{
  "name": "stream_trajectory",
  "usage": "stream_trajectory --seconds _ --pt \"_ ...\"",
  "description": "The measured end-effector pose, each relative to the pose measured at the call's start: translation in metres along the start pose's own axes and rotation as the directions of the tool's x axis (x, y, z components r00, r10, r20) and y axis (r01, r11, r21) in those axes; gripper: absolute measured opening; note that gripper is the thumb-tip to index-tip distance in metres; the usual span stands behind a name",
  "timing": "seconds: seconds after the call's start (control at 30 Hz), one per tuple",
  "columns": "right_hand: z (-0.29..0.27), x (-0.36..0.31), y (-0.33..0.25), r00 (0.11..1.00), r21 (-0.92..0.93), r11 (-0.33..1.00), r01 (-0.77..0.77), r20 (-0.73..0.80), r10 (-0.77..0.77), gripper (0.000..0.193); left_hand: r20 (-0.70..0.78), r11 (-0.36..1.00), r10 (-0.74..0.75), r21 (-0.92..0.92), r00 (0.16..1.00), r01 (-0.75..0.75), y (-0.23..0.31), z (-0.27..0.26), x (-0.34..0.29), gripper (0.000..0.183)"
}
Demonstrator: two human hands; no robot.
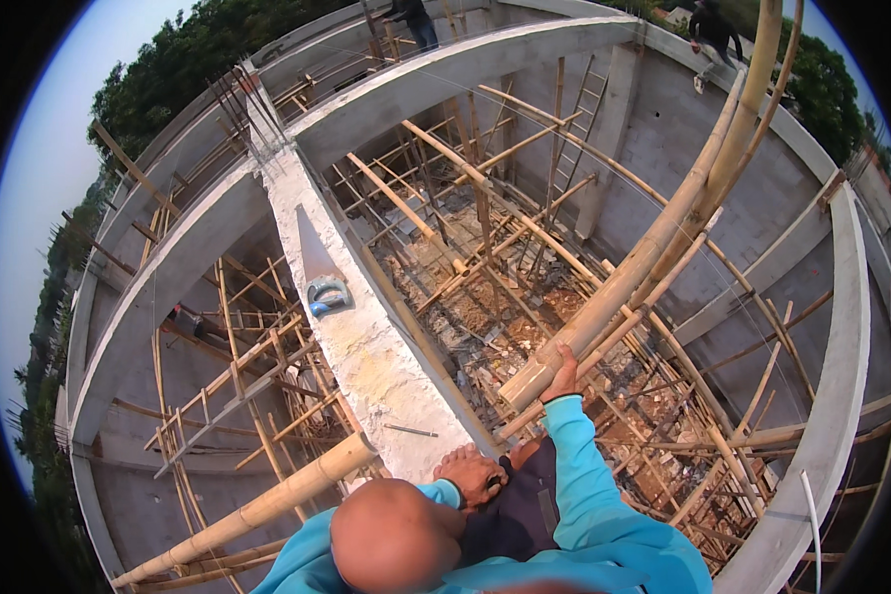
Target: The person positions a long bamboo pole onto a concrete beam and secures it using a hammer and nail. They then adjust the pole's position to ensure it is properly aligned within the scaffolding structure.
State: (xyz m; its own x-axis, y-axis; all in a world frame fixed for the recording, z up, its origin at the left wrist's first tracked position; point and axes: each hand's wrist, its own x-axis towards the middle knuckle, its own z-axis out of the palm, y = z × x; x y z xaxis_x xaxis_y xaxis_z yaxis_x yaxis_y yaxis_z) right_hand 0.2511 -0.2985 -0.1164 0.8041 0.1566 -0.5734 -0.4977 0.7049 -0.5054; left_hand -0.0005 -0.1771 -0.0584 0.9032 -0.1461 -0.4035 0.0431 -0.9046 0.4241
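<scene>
A thick bamboo pole [614, 312] slants up to the far right, its cut end low and near the middle. My right hand [561, 376], in a light blue sleeve, is closed around it near that end. My left hand [470, 475] rests on the near end of the white, rough-topped concrete beam [361, 361], its fingers laid out on the surface. Farther along the beam lies a handsaw [328, 296] with a blue and grey handle, blade pointing away. A thin dark stick-like piece [411, 431] lies nearer. A bare rounded shape partly hides my left arm.
Deep drops flank the beam, with bamboo scaffolding [480, 183] and rubble [554, 307] below on the right. Another bamboo pole [267, 500] juts out at the lower left. Rebar [257, 109] sticks up at the beam's far end. Two people [421, 28] are on the far walls.
</scene>
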Motion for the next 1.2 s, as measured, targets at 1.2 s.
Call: stream_trajectory --seconds 1.2 --pt "-0.007 0.002 0.007 0.998 -0.048 0.997 -0.052 -0.02 0.051 0.046 0.155 0.999 0.007 0.049 0.988 -0.015 -0.007 -0.011 0.001 0.032"
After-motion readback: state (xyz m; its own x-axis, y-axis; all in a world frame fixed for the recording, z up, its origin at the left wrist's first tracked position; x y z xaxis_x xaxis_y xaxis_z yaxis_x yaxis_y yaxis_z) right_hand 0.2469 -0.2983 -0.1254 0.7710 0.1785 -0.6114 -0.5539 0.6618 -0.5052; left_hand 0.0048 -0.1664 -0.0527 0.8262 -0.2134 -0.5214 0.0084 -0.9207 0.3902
